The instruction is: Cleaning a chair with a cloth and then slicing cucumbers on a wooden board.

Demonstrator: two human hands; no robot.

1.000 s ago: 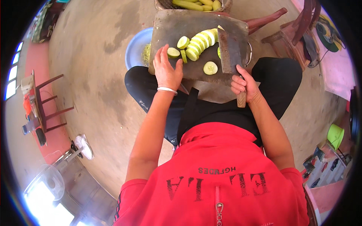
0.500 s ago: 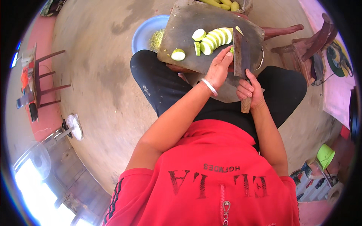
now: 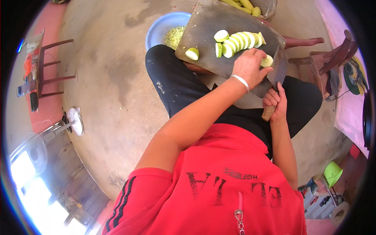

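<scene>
My right hand (image 3: pixel 276 101) is closed round the wooden handle of a cleaver (image 3: pixel 279 67), its dark blade slanting over the right side of the chopping board (image 3: pixel 207 19). Just left of the blade, my left hand (image 3: pixel 250 67) grips a round cucumber slice (image 3: pixel 267 61) between thumb and fingers. Beyond that hand, a leaning row of pale cucumber slices (image 3: pixel 239 42) lies on the board. Beside the row are a thick cucumber piece (image 3: pixel 221 36) and an upright slice (image 3: pixel 218 50). A cut cucumber end (image 3: pixel 192 53) rests near the board's left edge.
Left of the board, a blue basin (image 3: pixel 156 29) holds chopped green bits. Yellow-green cucumbers (image 3: pixel 246 6) fill a basket at the far edge. My knees flank the board's near side. A wooden chair (image 3: pixel 333 58) stands at right, and a fan (image 3: pixel 31 154) at lower left.
The cleaver has swung from upright to a slant and shifted right. My left hand has turned palm down, and a round slice shows in its fingers. The whole view has shifted slightly.
</scene>
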